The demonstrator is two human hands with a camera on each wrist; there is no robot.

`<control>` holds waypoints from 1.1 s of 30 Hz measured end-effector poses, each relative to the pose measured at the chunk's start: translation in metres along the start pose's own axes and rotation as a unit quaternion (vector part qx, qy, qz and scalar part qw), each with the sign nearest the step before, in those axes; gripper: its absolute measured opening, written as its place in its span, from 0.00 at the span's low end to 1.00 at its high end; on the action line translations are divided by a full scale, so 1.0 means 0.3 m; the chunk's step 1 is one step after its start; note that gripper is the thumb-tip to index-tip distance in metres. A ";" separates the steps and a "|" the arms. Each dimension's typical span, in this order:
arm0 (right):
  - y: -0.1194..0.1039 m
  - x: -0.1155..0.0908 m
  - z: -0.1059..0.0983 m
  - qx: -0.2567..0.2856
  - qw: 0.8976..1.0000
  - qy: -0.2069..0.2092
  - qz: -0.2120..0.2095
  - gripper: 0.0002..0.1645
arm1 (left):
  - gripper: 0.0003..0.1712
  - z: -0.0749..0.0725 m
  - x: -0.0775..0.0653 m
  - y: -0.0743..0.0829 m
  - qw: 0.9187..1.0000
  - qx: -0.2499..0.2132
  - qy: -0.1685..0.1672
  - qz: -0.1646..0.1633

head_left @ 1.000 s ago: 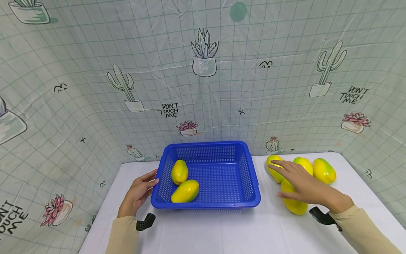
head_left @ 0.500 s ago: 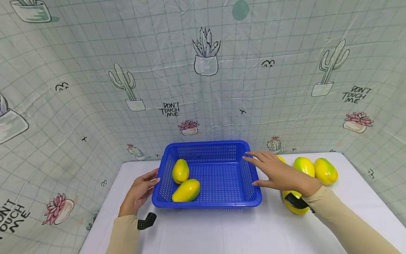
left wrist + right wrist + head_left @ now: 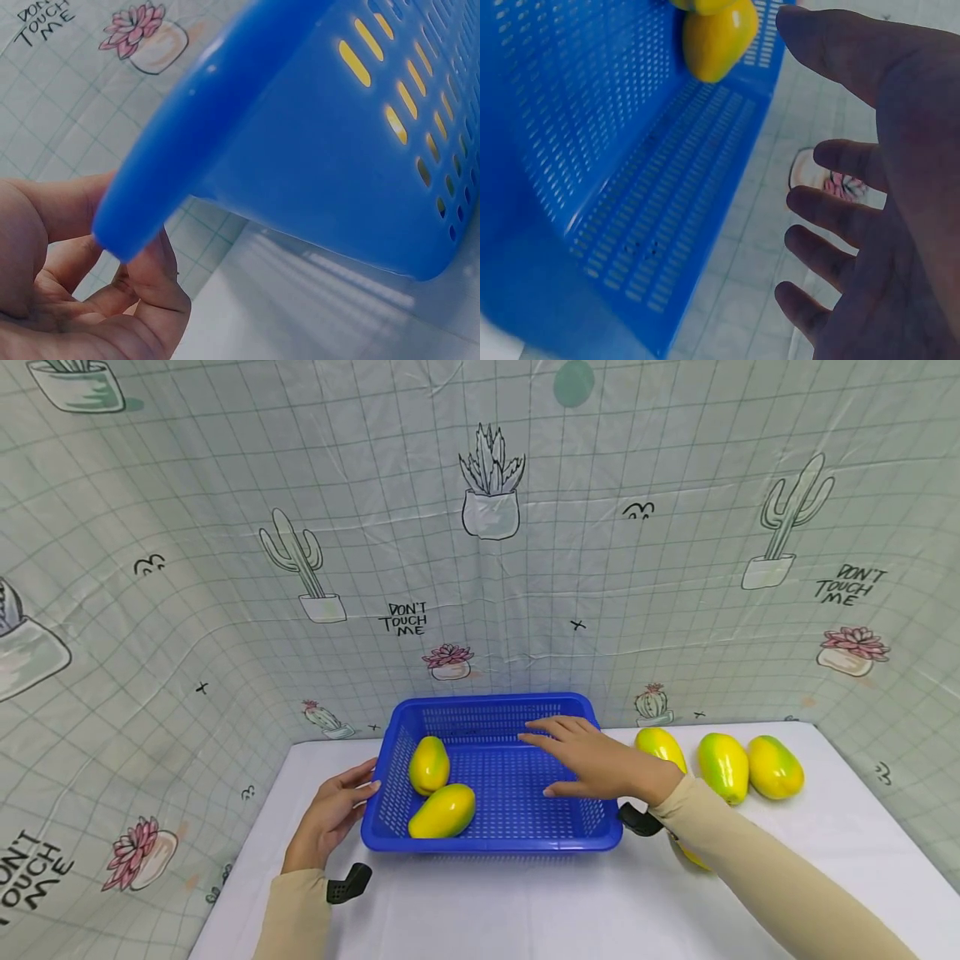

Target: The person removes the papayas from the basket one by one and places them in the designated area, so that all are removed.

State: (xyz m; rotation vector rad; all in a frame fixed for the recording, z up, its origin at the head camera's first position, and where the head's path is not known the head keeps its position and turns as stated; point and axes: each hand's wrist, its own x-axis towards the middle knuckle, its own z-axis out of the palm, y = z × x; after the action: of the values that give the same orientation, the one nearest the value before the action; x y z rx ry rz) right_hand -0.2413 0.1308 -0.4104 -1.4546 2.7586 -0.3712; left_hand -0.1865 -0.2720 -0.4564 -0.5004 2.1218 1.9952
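Note:
A blue plastic basket [image 3: 517,793] with slotted walls stands on the white-covered table. My left hand [image 3: 327,814] pinches its left rim between thumb and fingers, as the left wrist view shows up close on the rim [image 3: 142,180]. Inside, at the left, lie two yellow-green mangoes, one farther back [image 3: 429,766] and one in front [image 3: 442,811]. Above the basket's right half hovers my right hand [image 3: 592,764], fingers spread and nothing in them. In the right wrist view that hand [image 3: 900,195] is beside the basket's opening, with a mango [image 3: 718,41] visible beyond.
To the right on the white table cloth [image 3: 487,910] lie more mangoes: one near the basket [image 3: 660,747], one in the middle [image 3: 723,767], one farther right [image 3: 776,767]. Another is mostly hidden under my right sleeve [image 3: 757,860]. A patterned curtain [image 3: 360,485] hangs behind.
My right hand has moved left, from over the mangoes on the right to above the basket, carrying nothing. The left hand keeps its place at the rim.

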 end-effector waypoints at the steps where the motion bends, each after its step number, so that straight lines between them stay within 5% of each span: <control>1: -0.002 0.011 0.003 -0.001 1.000 -0.004 0.000 0.46 | 0.33 0.000 0.000 0.000 1.000 0.000 0.000 -0.001; 33: -0.079 0.238 0.059 -0.035 0.993 -0.112 -0.002 0.48 | 0.32 0.004 0.004 -0.004 1.000 -0.010 0.005 0.008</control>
State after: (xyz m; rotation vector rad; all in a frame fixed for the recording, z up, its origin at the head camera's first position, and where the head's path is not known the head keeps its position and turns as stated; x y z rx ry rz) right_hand -0.2609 0.0561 -0.4149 -1.4182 2.6153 -0.1033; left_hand -0.1874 -0.2709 -0.4579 -0.4981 2.1204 2.0289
